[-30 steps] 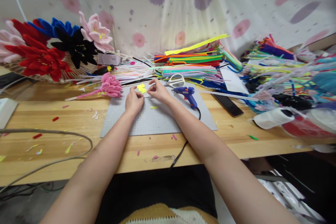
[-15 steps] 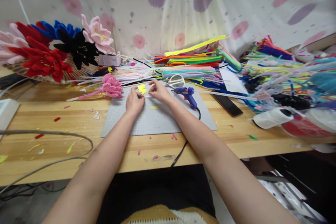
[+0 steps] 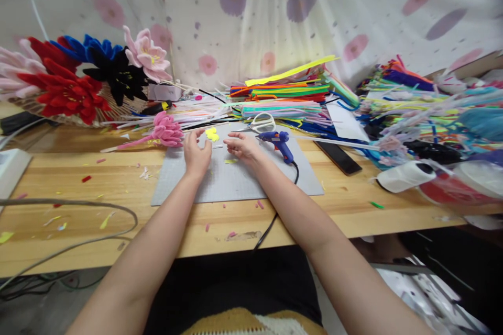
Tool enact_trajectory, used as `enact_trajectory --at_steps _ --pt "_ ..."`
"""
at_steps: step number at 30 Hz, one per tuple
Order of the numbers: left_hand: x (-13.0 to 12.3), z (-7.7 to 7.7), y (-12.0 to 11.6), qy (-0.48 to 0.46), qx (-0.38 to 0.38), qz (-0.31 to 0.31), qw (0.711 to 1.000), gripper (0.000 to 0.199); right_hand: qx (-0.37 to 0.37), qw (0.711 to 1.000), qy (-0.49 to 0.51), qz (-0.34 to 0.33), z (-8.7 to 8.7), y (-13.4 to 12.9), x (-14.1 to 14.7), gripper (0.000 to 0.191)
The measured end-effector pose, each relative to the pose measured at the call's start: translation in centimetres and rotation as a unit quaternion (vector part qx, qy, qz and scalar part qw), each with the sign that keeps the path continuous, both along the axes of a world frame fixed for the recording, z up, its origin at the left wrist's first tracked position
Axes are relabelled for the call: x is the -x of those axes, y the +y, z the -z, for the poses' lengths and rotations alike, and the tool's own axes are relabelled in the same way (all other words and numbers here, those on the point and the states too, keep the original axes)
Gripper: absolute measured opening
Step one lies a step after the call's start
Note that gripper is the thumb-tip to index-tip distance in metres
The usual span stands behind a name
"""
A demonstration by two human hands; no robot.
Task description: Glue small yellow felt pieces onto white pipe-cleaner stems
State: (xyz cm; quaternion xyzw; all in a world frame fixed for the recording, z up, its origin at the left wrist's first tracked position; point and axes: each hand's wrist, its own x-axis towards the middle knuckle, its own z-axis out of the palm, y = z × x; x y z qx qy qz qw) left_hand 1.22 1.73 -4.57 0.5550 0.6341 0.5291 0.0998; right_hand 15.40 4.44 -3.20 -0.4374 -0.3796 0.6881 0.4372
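Observation:
My left hand hovers over the left part of the grey cutting mat, fingers apart and holding nothing. Opposite it, my right hand is open too, its fingers pointing left. Bright yellow pieces lie on the mat just beyond the gap between the hands. A small whitish strip sits in that gap, too small to name. Near my right fingers is a flat yellow scrap. A blue glue gun rests right of my right hand, and white-handled scissors lie behind it.
Left of the mat lies a pink fuzzy flower. Fuzzy flowers, including a red one, stand at the back left. Bundles of pipe cleaners line the back. A black phone and a white roll are to the right.
Both hands have opened and drawn slightly apart; before, their fingers were pinched near the yellow pieces. The small whitish strip now shows between them on the mat.

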Motion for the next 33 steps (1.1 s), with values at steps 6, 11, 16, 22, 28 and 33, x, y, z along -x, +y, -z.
enact_trajectory --at_steps 6,11,16,22,28,33 --pt "-1.7 0.5 -0.4 -0.197 0.046 0.142 0.969 0.02 0.032 0.998 0.053 -0.029 -0.5 -0.8 0.5 0.035" --pt "-2.2 0.3 -0.8 -0.35 0.08 0.171 0.918 0.026 0.054 0.995 0.069 -0.051 -0.6 -0.8 0.3 0.027" --pt "-2.1 -0.3 -1.3 -0.427 0.092 0.194 0.878 0.027 0.059 0.993 0.081 -0.069 -0.4 -0.9 0.2 0.027" --pt "-2.2 -0.4 -1.3 -0.454 0.109 0.199 0.861 0.025 0.04 0.992 0.069 -0.094 -0.1 -1.1 0.1 0.032" --pt "-1.3 -0.7 -0.9 -0.432 0.093 0.164 0.882 0.016 -0.132 0.97 -0.171 -0.111 -0.1 -0.7 -1.6 0.028" --pt "0.9 -0.3 -0.6 -0.145 0.087 0.117 0.979 0.01 -0.264 0.822 -0.478 -0.16 -0.4 -1.3 -2.9 0.033"
